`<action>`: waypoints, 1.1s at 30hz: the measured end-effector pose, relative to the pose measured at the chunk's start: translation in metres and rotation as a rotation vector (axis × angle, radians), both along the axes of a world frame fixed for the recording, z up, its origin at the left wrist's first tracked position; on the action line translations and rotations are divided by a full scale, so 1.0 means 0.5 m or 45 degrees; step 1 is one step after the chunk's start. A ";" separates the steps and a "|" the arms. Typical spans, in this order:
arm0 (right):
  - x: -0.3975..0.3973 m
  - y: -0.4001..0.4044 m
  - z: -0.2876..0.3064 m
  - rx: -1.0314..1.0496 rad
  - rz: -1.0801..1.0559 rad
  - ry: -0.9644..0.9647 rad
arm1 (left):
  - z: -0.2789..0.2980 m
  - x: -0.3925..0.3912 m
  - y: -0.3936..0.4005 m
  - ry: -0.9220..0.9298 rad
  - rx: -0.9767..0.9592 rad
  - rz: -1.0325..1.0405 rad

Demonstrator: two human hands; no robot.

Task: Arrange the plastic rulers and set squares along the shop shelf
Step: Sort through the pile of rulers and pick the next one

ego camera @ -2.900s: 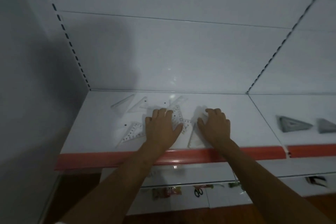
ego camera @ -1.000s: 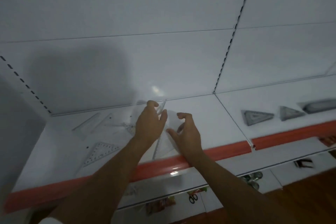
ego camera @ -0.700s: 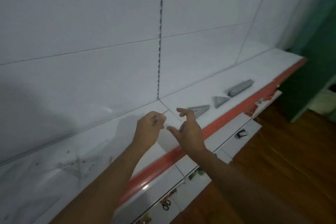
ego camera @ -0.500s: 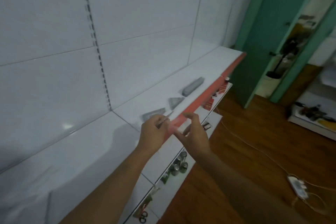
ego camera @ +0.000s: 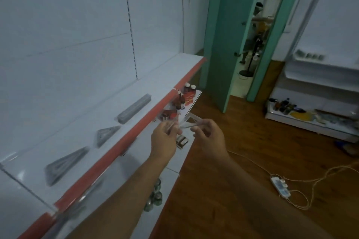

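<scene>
Both hands hold clear plastic set squares in the air, right of the shelf's red front edge. My left hand pinches one end between thumb and fingers, my right hand grips the other end. The white shelf runs away to the upper right. On it lie two grey stacks of set squares and, farther along, a grey stack of rulers.
Below the shelf's red edge a lower shelf holds bottles and boxes and cans. A power strip with cables lies on the wooden floor. A green door stands open ahead; another shelving unit is at right.
My hands lifted clear set squares off the left shelf section. The view swung right along the shelf, and the hands now carry the pieces past the grey stacks, off the shelf edge.
</scene>
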State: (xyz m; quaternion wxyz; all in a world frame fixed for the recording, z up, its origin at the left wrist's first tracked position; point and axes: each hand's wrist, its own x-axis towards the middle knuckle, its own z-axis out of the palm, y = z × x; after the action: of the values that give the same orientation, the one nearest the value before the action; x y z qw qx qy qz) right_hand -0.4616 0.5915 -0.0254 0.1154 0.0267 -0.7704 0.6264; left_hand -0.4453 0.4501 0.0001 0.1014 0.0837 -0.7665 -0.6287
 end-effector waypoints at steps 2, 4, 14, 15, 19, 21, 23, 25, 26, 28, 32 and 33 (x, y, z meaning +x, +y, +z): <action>-0.032 0.021 -0.009 -0.040 0.028 -0.001 | -0.006 -0.032 0.021 -0.011 -0.019 0.008; -0.066 0.034 -0.014 -0.090 0.053 -0.002 | -0.011 -0.069 0.033 -0.042 -0.034 0.006; -0.318 0.025 -0.001 -0.161 0.207 -0.071 | -0.021 -0.316 0.043 -0.053 -0.035 -0.076; -0.343 0.021 0.003 -0.157 0.229 -0.093 | -0.020 -0.341 0.045 -0.055 -0.033 -0.093; -0.441 0.005 0.022 -0.143 0.305 -0.116 | -0.011 -0.426 0.047 -0.077 -0.042 -0.096; -0.486 -0.006 0.031 -0.123 0.303 -0.092 | -0.002 -0.455 0.040 -0.057 -0.063 -0.077; -0.527 -0.021 0.036 -0.106 0.295 -0.051 | 0.004 -0.477 0.027 -0.023 -0.068 -0.012; -0.563 -0.042 0.039 -0.059 0.315 0.009 | 0.003 -0.500 0.000 0.010 -0.090 0.139; -0.581 -0.055 0.039 -0.042 0.346 0.031 | 0.002 -0.511 -0.017 0.019 -0.105 0.216; -0.617 -0.087 0.044 -0.007 0.427 0.061 | 0.003 -0.528 -0.056 0.029 -0.103 0.351; -0.658 -0.177 0.050 0.079 0.668 0.167 | 0.010 -0.512 -0.141 0.027 -0.076 0.642; -0.660 -0.202 0.049 0.121 0.737 0.198 | 0.010 -0.499 -0.164 0.024 -0.084 0.725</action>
State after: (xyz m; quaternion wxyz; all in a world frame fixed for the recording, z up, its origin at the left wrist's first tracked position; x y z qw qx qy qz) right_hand -0.7916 0.4903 -0.0011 -0.0106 0.2987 -0.7480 0.5926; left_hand -0.6950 0.3683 0.0050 0.2836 0.2863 -0.7311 -0.5504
